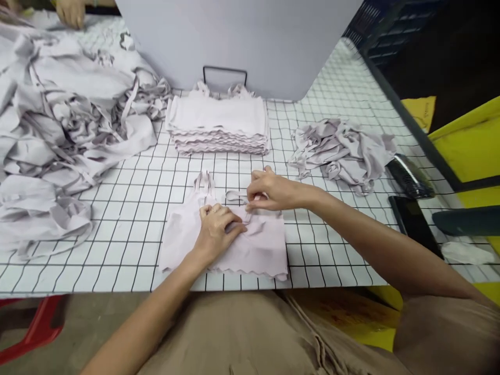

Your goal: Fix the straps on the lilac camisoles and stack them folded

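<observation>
A pale pink camisole [269, 247] with thin straps and a wavy hem lies flat at the table's front edge. My left hand [216, 229] rests on its upper middle, thumb and forefinger closing on a fold of the cloth. To the right, my right hand [269, 188] pinches a thin camisole strap [235, 196] at the top edge. The other strap [205, 181] stands in a loose loop beyond my left fingers. Behind the camisole sits a neat stack of similar camisoles [219, 117], wavy hems facing me.
A large heap of crumpled garments [78, 88] covers the left side. A smaller cloth pile [344, 151] lies right, near a dark shiny object [410, 176] and a black phone [414, 224]. A grey panel [242, 41] stands behind. Another person's hand [71, 11] shows top left.
</observation>
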Demonstrator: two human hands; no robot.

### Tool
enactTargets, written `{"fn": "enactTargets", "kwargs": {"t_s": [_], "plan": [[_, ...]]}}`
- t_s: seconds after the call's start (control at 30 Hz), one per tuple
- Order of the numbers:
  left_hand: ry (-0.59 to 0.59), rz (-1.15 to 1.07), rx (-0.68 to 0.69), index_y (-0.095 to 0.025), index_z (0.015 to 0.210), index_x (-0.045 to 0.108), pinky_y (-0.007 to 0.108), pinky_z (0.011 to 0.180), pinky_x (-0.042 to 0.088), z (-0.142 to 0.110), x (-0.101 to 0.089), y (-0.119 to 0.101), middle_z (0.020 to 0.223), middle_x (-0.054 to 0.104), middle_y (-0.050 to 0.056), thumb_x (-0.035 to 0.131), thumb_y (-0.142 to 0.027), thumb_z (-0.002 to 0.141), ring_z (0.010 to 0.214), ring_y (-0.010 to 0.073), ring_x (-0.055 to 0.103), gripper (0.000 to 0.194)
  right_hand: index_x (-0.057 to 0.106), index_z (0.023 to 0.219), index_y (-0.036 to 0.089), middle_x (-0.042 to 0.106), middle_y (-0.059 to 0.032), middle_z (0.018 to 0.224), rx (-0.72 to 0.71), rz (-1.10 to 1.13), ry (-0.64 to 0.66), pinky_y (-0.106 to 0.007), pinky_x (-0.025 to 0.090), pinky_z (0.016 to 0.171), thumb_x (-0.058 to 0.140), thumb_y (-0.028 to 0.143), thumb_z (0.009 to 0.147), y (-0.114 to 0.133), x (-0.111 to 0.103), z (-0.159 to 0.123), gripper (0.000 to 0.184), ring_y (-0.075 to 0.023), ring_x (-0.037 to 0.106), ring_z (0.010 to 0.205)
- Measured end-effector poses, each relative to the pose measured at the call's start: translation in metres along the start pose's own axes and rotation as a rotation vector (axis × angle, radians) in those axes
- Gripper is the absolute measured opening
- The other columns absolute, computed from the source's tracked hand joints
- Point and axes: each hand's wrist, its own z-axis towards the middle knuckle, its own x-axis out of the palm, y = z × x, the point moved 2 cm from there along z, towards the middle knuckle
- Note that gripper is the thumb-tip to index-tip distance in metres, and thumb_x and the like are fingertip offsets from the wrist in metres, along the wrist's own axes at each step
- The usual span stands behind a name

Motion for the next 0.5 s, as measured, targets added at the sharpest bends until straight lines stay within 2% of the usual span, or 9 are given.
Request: {"fn": "enactTargets", "kwargs": {"t_s": [0.07, 0.17, 0.23, 0.3, 0.37, 0.4, 0.43, 0.5], "plan": [[-0.015, 0.022, 0.016, -0.021, 0.081, 0.071, 0.041, 0.090, 0.028, 0.000, 0.002, 0.000, 0.082, 0.072, 0.000, 0.078, -0.026, 0.084, 0.086, 0.0198, 0.057, 0.010, 0.058, 0.064, 0.019, 0.049, 0.0004, 0.063, 0.067, -0.007, -0.068, -0.059, 0.029, 0.104, 0.060, 0.044, 0.095, -0.011, -0.016, 0.006, 0.040, -0.0199, 0.048, 0.083], [-0.029, 0.042, 0.031, -0.021, 0.082, 0.071, 0.042, 0.093, 0.029, 0.001, 0.005, 0.003, 0.083, 0.072, -0.001, 0.079, -0.024, 0.083, 0.087, 0.0195, 0.059, 0.009, 0.048, 0.058, 0.019, 0.046, 0.0006, 0.059, 0.119, -0.057, -0.154, -0.050, 0.035, 0.097, 0.057, 0.041, 0.096, -0.028, -0.030, 0.015, 0.045, -0.0208, 0.048, 0.084], [-0.025, 0.061, 0.022, -0.021, 0.081, 0.070, 0.043, 0.095, 0.029, 0.002, 0.006, 0.004, 0.084, 0.073, -0.001, 0.078, -0.025, 0.084, 0.088, 0.0195, 0.061, 0.009, 0.049, 0.058, 0.019, 0.048, -0.0001, 0.059, 0.147, -0.088, -0.194, -0.046, 0.038, 0.092, 0.057, 0.037, 0.095, -0.039, -0.033, 0.019, 0.042, -0.0216, 0.050, 0.085], [-0.022, 0.087, 0.007, -0.021, 0.085, 0.071, 0.044, 0.095, 0.032, 0.003, 0.005, 0.004, 0.087, 0.073, 0.000, 0.078, -0.028, 0.084, 0.090, 0.0210, 0.062, 0.010, 0.058, 0.064, 0.018, 0.059, -0.0034, 0.068, 0.187, -0.117, -0.237, -0.046, 0.041, 0.092, 0.058, 0.030, 0.093, -0.043, -0.029, 0.017, 0.031, -0.0235, 0.054, 0.092], [-0.072, 0.127, 0.026, -0.021, 0.104, 0.071, 0.047, 0.098, 0.034, -0.001, 0.000, 0.000, 0.101, 0.074, 0.006, 0.076, -0.034, 0.085, 0.099, 0.0248, 0.064, 0.024, 0.069, 0.084, 0.016, 0.070, -0.0093, 0.095, 0.244, -0.154, -0.327, -0.051, 0.041, 0.098, 0.053, 0.023, 0.094, -0.034, -0.015, 0.006, 0.020, -0.0263, 0.058, 0.106], [-0.110, 0.155, 0.059, -0.020, 0.120, 0.066, 0.050, 0.103, 0.034, -0.006, -0.004, -0.005, 0.114, 0.072, 0.010, 0.073, -0.035, 0.088, 0.109, 0.0274, 0.064, 0.036, 0.071, 0.098, 0.016, 0.070, -0.0123, 0.114, 0.268, -0.180, -0.378, -0.056, 0.039, 0.103, 0.049, 0.020, 0.096, -0.023, -0.004, -0.003, 0.023, -0.0279, 0.058, 0.115], [-0.141, 0.188, 0.104, -0.019, 0.136, 0.056, 0.052, 0.108, 0.032, -0.011, -0.007, -0.010, 0.128, 0.067, 0.015, 0.068, -0.035, 0.092, 0.120, 0.0298, 0.060, 0.049, 0.069, 0.113, 0.016, 0.066, -0.0138, 0.129, 0.283, -0.214, -0.437, -0.060, 0.036, 0.107, 0.042, 0.020, 0.099, -0.009, 0.010, -0.014, 0.031, -0.0289, 0.055, 0.124], [-0.144, 0.266, 0.194, -0.019, 0.158, 0.028, 0.055, 0.119, 0.022, -0.027, -0.011, -0.018, 0.152, 0.049, 0.020, 0.053, -0.030, 0.100, 0.143, 0.0310, 0.044, 0.064, 0.051, 0.144, 0.020, 0.046, -0.0129, 0.156, 0.231, -0.283, -0.425, -0.063, 0.030, 0.116, 0.034, 0.031, 0.105, 0.026, 0.049, -0.037, 0.045, -0.0294, 0.040, 0.145]]}}
